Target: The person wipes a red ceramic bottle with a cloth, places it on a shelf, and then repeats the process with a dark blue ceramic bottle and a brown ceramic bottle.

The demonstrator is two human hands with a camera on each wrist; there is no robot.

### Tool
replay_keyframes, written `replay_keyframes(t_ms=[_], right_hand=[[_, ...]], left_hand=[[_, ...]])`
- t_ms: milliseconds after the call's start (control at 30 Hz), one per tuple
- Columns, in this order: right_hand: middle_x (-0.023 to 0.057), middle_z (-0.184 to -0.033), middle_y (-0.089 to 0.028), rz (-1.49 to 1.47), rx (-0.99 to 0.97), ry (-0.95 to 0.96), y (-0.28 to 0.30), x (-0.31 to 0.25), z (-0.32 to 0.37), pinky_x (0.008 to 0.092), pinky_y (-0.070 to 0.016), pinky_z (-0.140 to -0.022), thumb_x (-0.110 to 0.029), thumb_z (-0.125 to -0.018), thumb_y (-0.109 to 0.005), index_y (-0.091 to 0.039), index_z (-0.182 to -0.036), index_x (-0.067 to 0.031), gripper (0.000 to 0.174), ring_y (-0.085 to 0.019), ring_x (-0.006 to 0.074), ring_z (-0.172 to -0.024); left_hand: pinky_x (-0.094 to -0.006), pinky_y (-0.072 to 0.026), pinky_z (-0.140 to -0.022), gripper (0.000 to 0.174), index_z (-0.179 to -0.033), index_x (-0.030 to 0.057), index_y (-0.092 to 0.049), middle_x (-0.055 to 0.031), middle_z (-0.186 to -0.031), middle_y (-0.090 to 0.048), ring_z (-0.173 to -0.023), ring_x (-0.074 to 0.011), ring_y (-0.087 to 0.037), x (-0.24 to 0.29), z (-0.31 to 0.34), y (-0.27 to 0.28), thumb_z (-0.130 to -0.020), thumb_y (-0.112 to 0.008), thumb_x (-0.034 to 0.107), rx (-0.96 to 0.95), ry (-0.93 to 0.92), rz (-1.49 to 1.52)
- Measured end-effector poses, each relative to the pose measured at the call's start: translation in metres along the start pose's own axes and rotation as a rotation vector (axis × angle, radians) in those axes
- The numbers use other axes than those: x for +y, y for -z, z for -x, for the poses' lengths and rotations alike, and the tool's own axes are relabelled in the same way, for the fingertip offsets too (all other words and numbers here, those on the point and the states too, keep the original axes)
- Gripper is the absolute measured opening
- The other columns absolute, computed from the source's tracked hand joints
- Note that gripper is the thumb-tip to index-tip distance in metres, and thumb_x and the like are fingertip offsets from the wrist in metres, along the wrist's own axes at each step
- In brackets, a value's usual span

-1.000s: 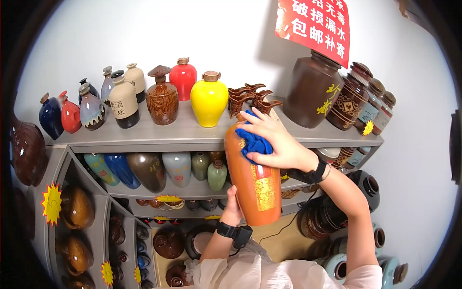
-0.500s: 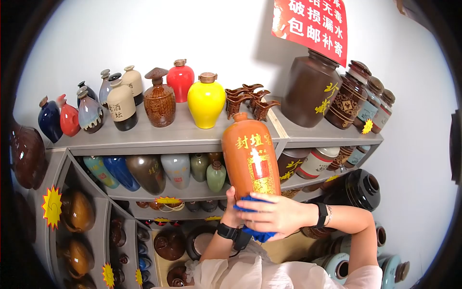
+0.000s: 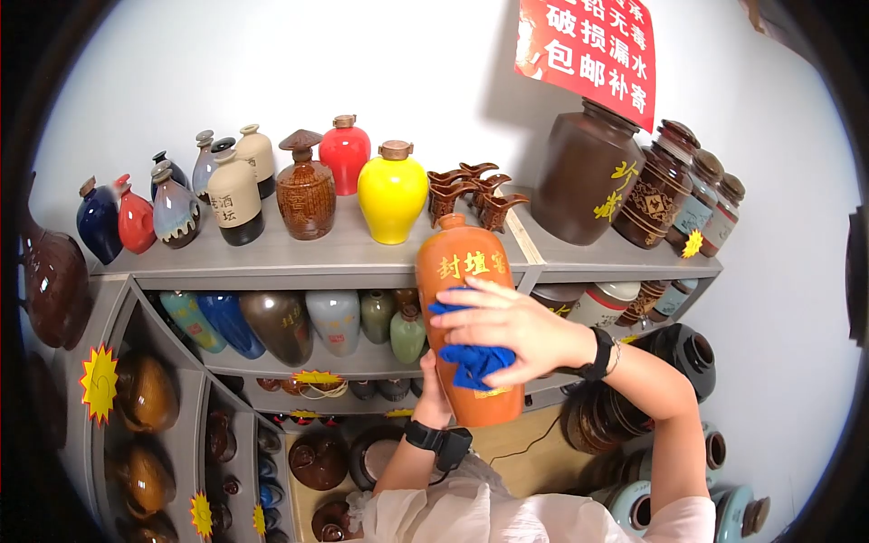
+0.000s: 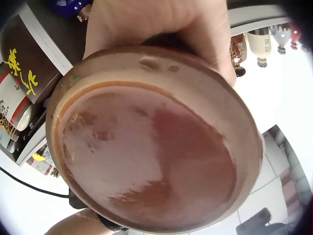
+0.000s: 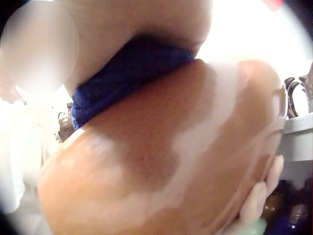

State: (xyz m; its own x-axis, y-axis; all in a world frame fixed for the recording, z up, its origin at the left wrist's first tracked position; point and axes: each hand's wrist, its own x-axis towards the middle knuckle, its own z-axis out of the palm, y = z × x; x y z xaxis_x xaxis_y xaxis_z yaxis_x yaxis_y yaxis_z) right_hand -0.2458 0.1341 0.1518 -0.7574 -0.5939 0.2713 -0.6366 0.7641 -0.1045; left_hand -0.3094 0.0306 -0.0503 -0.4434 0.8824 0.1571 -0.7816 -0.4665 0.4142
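Left hand [image 3: 433, 391]: curled round base of orange wine jar [image 3: 462, 262], held upright
Right hand [image 3: 507, 328]: fingers spread flat, pressing blue cloth [image 3: 475, 360] on jar's front
Behind: grey shelf [image 3: 317, 253]

An orange ceramic wine jar [image 3: 466, 326] with yellow characters, a blue cloth [image 3: 471, 357] against it. Behind, a glossy yellow jar [image 3: 392, 192], a red jar [image 3: 345, 154], grey shelves [image 3: 299, 258], and a red sign [image 3: 588, 50] with white characters.
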Motion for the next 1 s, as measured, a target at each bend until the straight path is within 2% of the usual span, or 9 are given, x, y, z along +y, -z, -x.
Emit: replay_keyframes(t_ms=[233, 300, 400, 433, 533, 567, 667, 800, 1000], right_hand=[[0.0134, -0.118, -0.058, 0.13, 0.107, -0.114, 0.018, 0.026, -0.036, 0.0472, -0.0296, -0.107, -0.03, -0.07, -0.067, -0.06, -0.104, -0.0039, 0.043, -0.041, 0.0344, -0.126], [0.0146, -0.111, -0.06, 0.206, 0.121, -0.113, 0.017, 0.034, -0.045, 0.0449, -0.0355, -0.103, -0.032, -0.07, -0.066, -0.061, -0.101, -0.0028, 0.042, -0.047, 0.0345, -0.119], [0.0157, -0.109, -0.058, 0.088, -0.051, -0.393, 0.028, 0.038, -0.06, 0.0415, -0.0407, -0.097, -0.03, -0.071, -0.065, -0.057, -0.105, -0.0023, 0.045, -0.052, 0.0341, -0.11], [0.0167, -0.103, -0.058, 0.093, 0.013, -0.363, 0.023, 0.048, -0.06, 0.0392, -0.0442, -0.09, -0.031, -0.072, -0.064, -0.057, -0.103, -0.001, 0.043, -0.054, 0.0336, -0.1], [0.0169, -0.102, -0.058, 0.079, 0.015, -0.41, 0.022, 0.052, -0.062, 0.0395, -0.0441, -0.09, -0.032, -0.074, -0.062, -0.058, -0.103, -0.0003, 0.043, -0.055, 0.0338, -0.099], [0.018, -0.111, -0.057, 0.077, -0.028, -0.403, 0.024, 0.051, -0.061, 0.04, -0.0429, -0.094, -0.034, -0.075, -0.063, -0.057, -0.107, -0.0003, 0.046, -0.053, 0.0348, -0.107], [0.0169, -0.105, -0.059, 0.178, 0.108, -0.221, 0.019, 0.046, -0.05, 0.0422, -0.0417, -0.093, -0.036, -0.073, -0.063, -0.059, -0.107, -0.0008, 0.049, -0.054, 0.034, -0.104], [0.0181, -0.125, -0.052, 0.333, 0.086, -0.212, 0.016, 0.033, -0.034, 0.048, -0.0321, -0.105, -0.037, -0.073, -0.064, -0.058, -0.11, -0.0029, 0.051, -0.042, 0.0396, -0.122], [0.0164, -0.134, -0.046, 0.278, -0.091, -0.172, 0.005, -0.002, -0.017, 0.0523, -0.0203, -0.111, -0.035, -0.07, -0.065, -0.059, -0.113, -0.003, 0.053, -0.029, 0.0366, -0.135]], left_hand=[[-0.0404, -0.0452, -0.096, 0.088, -0.139, 0.0053, -0.032, -0.0119, -0.132, -0.048, -0.116, -0.0247, -0.052, -0.003, -0.002, 0.008, -0.079, -0.053, 0.066, -0.003, -0.018, 0.017], [-0.0405, -0.046, -0.095, 0.087, -0.138, 0.0054, -0.033, -0.0115, -0.131, -0.049, -0.115, -0.0243, -0.053, -0.005, -0.002, 0.008, -0.079, -0.053, 0.066, -0.011, -0.035, 0.029], [-0.0409, -0.0483, -0.093, 0.086, -0.135, 0.0065, -0.037, -0.0109, -0.128, -0.052, -0.111, -0.0252, -0.056, -0.007, -0.002, 0.007, -0.077, -0.053, 0.069, 0.0, -0.041, 0.049], [-0.0411, -0.0493, -0.092, 0.086, -0.134, 0.007, -0.039, -0.0107, -0.127, -0.053, -0.11, -0.0257, -0.057, -0.007, -0.002, 0.007, -0.077, -0.052, 0.07, 0.007, -0.042, 0.056], [-0.0417, -0.0489, -0.092, 0.085, -0.134, 0.0072, -0.039, -0.0108, -0.127, -0.054, -0.11, -0.0258, -0.057, -0.004, -0.001, 0.005, -0.078, -0.051, 0.07, 0.01, -0.038, 0.054], [-0.0413, -0.0486, -0.092, 0.086, -0.134, 0.0061, -0.038, -0.0112, -0.127, -0.053, -0.111, -0.0254, -0.056, -0.005, -0.001, 0.007, -0.078, -0.052, 0.069, 0.004, -0.029, 0.063], [-0.0406, -0.0477, -0.093, 0.087, -0.136, 0.0038, -0.035, -0.0121, -0.129, -0.051, -0.112, -0.0248, -0.055, -0.006, 0.0, 0.007, -0.078, -0.054, 0.066, 0.001, -0.013, 0.047], [-0.0416, -0.0474, -0.094, 0.087, -0.136, 0.0034, -0.035, -0.0128, -0.129, -0.051, -0.113, -0.0257, -0.054, -0.002, 0.009, -0.012, -0.078, -0.055, 0.065, 0.013, -0.041, -0.06], [-0.0418, -0.0476, -0.094, 0.085, -0.137, 0.0053, -0.035, -0.0137, -0.131, -0.048, -0.114, -0.0267, -0.054, -0.011, 0.009, -0.013, -0.08, -0.052, 0.065, 0.059, 0.029, 0.02]])
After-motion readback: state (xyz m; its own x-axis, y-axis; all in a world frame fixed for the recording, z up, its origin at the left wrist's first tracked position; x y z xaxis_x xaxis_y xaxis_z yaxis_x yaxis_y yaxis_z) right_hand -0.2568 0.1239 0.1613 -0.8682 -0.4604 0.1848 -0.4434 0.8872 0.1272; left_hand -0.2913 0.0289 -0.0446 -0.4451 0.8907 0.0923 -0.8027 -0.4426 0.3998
